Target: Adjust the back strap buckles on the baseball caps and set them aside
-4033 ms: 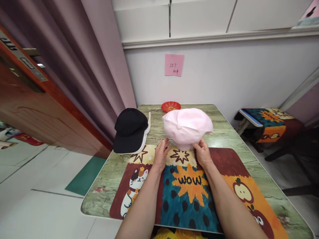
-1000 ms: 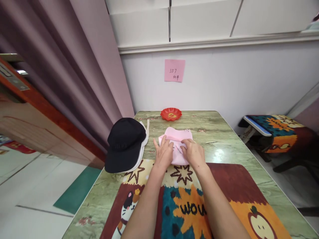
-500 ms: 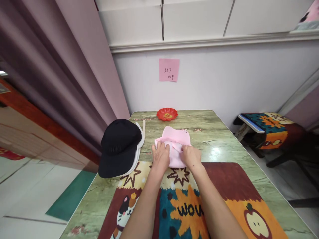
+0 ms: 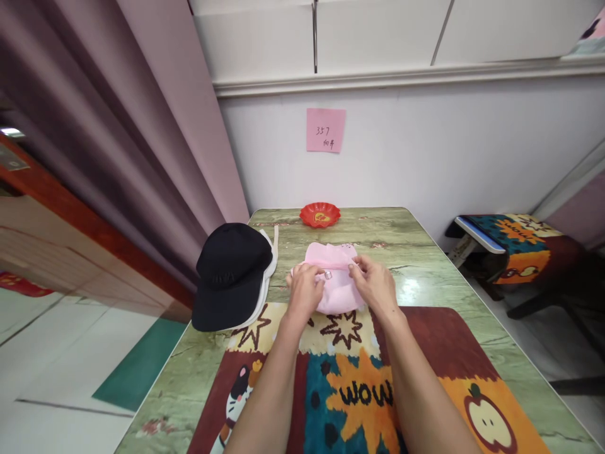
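Note:
A pink baseball cap (image 4: 343, 293) lies on the table just past the patterned mat, its brim pointing away from me. My left hand (image 4: 306, 289) is closed on the cap's left side, fingertips by the strap with a small metal buckle. On the right, my right hand (image 4: 375, 282) pinches the cap's edge between thumb and fingers near the brim. Part of the cap's left edge is hidden behind my left fingers. A black cap (image 4: 231, 271) rests on top of a white cap (image 4: 268, 271) at the table's left edge.
A red scalloped dish (image 4: 320, 215) stands at the table's far end. The colourful mat (image 4: 425, 340) covers the near part of the green wood-patterned table (image 4: 278, 217). A pink note (image 4: 326, 130) is on the wall. A purple curtain (image 4: 155, 126) hangs at left; a second covered table (image 4: 515, 236) is at right.
My right hand has shifted slightly right and its fingers have loosened into a pinch. The pink cap's back has been spread out, and its metal buckle now shows. The view has moved slightly.

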A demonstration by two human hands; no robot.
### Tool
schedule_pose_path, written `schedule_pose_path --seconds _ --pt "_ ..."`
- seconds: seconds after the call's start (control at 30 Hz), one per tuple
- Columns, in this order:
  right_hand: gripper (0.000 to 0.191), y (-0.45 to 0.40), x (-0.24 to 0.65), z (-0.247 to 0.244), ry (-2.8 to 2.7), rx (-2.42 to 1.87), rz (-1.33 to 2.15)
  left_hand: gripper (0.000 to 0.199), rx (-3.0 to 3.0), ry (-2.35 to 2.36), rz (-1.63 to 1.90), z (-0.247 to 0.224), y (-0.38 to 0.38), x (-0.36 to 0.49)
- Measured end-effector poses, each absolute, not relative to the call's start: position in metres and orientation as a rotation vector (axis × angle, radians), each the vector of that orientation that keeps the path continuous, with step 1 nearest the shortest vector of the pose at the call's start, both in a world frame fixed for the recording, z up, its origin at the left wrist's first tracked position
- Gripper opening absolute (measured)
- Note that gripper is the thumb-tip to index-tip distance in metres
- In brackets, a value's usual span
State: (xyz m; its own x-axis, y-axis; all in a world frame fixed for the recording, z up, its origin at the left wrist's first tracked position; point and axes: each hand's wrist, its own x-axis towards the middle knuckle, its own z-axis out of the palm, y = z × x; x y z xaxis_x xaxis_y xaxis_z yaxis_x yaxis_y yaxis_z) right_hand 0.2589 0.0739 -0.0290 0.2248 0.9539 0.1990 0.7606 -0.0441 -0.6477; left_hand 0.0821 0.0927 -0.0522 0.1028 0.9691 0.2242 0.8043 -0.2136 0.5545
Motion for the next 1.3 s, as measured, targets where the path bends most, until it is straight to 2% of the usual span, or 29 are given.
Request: schedule_pose_path --seconds 0.07,0.3,0.5,0.7,1.0,1.2,1.3 --pt "0.021 0.068 0.262 -0.018 -1.508 -1.740 0.369 0.011 1.972 1.611 1.037 -0.044 0.093 0.080" --pt "0.022 0.054 0.263 0.005 -1.459 -1.528 0.397 0.013 1.734 1.310 1.426 -0.029 0.090 0.080" --pt "0.026 0.052 0.262 0.006 -1.573 -1.530 0.388 0.015 1.567 1.151 1.391 -0.028 0.089 0.083" --pt "0.022 0.050 0.257 0.013 -1.712 -1.423 0.402 0.014 1.569 0.998 1.296 -0.012 0.079 0.086" --pt "0.026 0.051 0.256 0.011 -1.547 -1.176 0.907 0.014 1.494 0.928 1.337 -0.006 0.074 0.093" --pt "0.028 0.056 0.253 0.002 -1.385 -1.188 0.936 0.006 1.853 1.107 1.354 -0.009 0.072 0.095" --pt "0.030 0.060 0.251 -0.004 -1.294 -1.175 0.927 0.019 2.167 1.217 1.340 -0.006 0.068 0.096"
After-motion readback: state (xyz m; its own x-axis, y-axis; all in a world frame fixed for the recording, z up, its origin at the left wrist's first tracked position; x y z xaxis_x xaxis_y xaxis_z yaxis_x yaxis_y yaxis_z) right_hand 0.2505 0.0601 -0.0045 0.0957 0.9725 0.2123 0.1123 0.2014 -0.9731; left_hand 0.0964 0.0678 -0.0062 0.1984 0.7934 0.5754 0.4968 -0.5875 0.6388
